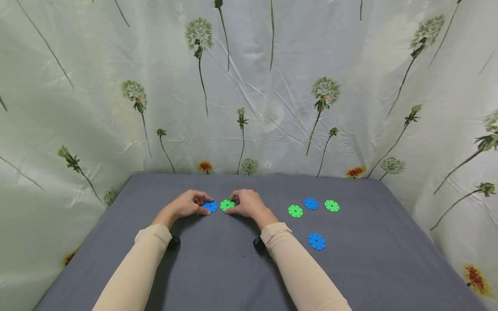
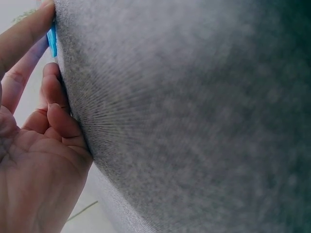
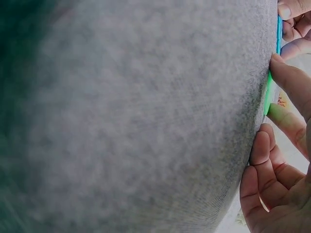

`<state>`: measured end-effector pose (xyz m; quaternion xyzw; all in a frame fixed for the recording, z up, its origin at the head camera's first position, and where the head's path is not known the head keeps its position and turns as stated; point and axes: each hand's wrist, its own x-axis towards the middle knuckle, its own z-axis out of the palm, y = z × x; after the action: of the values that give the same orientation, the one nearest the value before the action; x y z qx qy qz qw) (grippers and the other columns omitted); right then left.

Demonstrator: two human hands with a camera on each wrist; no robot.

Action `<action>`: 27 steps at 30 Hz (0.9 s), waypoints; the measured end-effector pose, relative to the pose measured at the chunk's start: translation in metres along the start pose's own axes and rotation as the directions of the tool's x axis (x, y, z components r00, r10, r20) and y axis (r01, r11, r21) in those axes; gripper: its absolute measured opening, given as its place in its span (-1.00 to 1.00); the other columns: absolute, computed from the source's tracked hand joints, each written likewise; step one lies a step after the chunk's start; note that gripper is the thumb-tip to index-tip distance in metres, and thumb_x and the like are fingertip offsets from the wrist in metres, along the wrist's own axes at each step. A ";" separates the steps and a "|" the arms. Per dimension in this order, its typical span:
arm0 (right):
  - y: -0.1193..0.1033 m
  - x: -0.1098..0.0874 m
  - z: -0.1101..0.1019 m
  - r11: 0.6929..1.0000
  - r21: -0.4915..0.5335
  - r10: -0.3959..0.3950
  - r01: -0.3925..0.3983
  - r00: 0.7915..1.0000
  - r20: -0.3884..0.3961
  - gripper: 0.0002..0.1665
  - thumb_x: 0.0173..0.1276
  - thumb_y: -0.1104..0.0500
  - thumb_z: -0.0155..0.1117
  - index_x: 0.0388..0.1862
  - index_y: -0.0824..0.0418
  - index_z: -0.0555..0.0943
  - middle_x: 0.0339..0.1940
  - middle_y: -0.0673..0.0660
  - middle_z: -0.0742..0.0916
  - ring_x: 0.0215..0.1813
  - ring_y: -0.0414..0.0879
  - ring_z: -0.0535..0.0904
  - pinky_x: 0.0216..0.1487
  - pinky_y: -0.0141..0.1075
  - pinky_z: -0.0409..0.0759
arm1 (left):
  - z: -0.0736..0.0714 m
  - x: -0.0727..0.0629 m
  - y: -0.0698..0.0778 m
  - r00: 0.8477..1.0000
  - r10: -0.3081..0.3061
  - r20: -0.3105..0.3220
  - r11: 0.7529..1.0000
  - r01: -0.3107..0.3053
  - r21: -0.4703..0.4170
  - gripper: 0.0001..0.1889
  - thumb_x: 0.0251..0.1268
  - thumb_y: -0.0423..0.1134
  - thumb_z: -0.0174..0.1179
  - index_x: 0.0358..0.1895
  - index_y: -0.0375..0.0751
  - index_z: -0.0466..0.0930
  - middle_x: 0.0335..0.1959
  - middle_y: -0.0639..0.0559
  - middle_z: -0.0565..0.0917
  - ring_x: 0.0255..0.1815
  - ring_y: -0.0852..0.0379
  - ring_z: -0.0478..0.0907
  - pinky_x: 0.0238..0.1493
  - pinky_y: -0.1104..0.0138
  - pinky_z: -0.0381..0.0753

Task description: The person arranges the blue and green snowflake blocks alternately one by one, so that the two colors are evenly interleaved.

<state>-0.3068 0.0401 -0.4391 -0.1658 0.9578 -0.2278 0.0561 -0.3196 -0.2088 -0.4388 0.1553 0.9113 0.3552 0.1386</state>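
Note:
Between thumb and index finger, my left hand (image 1: 187,203) pinches a flat blue notched disc (image 1: 211,206) by its edges on the cloth. Just to its right, my right hand (image 1: 250,203) holds a green notched disc (image 1: 226,204) the same way. A narrow gap separates the two discs in the head view. Edge-on, the left wrist view shows a sliver of the blue disc (image 2: 52,41) below the fingertip. In the right wrist view the green disc (image 3: 267,94) lies between thumb and finger, with the other hand's blue disc (image 3: 279,36) beyond it.
To the right lie more notched discs: a green disc (image 1: 295,211), a blue disc (image 1: 311,204) and another green disc (image 1: 332,205) in a loose row. A blue disc (image 1: 317,241) sits nearer. Grey cloth (image 1: 218,276) covers the table; a flower-patterned curtain (image 1: 272,95) hangs behind.

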 end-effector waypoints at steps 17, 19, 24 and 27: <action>-0.003 -0.003 0.000 1.000 -0.027 -0.016 0.016 1.000 0.012 -0.44 0.36 -0.19 0.59 0.25 -0.02 0.77 -0.03 0.07 0.82 -0.01 -0.05 0.73 0.09 -0.11 0.69 | 0.002 -0.001 -0.001 1.000 -0.005 -0.013 1.000 0.005 0.016 -0.57 0.25 -0.22 0.56 0.19 -0.15 0.80 -0.31 0.02 0.52 -0.30 0.09 0.38 -0.22 0.23 0.31; -0.003 -0.003 -0.001 1.000 -0.028 -0.014 0.015 1.000 0.012 -0.44 0.36 -0.20 0.59 0.25 -0.02 0.76 -0.03 0.06 0.81 -0.02 -0.06 0.72 0.09 -0.11 0.69 | 0.003 0.000 -0.001 1.000 -0.006 -0.013 1.000 0.006 0.012 -0.57 0.24 -0.23 0.56 0.19 -0.15 0.81 -0.32 0.02 0.53 -0.30 0.09 0.38 -0.22 0.23 0.32; -0.003 -0.004 -0.001 0.999 -0.026 -0.020 0.020 1.000 0.010 -0.44 0.35 -0.19 0.60 0.25 -0.01 0.76 -0.08 0.06 0.80 -0.07 -0.08 0.69 0.06 -0.12 0.67 | 0.004 0.001 -0.002 1.000 -0.010 -0.020 1.000 0.010 0.000 -0.58 0.22 -0.24 0.57 0.17 -0.15 0.81 -0.32 0.02 0.53 -0.29 0.09 0.39 -0.21 0.23 0.31; -0.003 -0.004 0.000 1.000 -0.019 -0.024 0.024 1.000 0.011 -0.44 0.36 -0.18 0.60 0.25 0.01 0.76 -0.09 0.06 0.79 -0.08 -0.08 0.69 0.05 -0.13 0.67 | 0.004 0.000 -0.002 1.000 -0.010 -0.022 1.000 0.010 -0.003 -0.57 0.21 -0.24 0.57 0.16 -0.16 0.81 -0.32 0.02 0.53 -0.30 0.09 0.39 -0.22 0.23 0.31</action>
<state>-0.3022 0.0394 -0.4373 -0.1792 0.9575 -0.2186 0.0569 -0.3182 -0.2077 -0.4430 0.1467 0.9131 0.3574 0.1304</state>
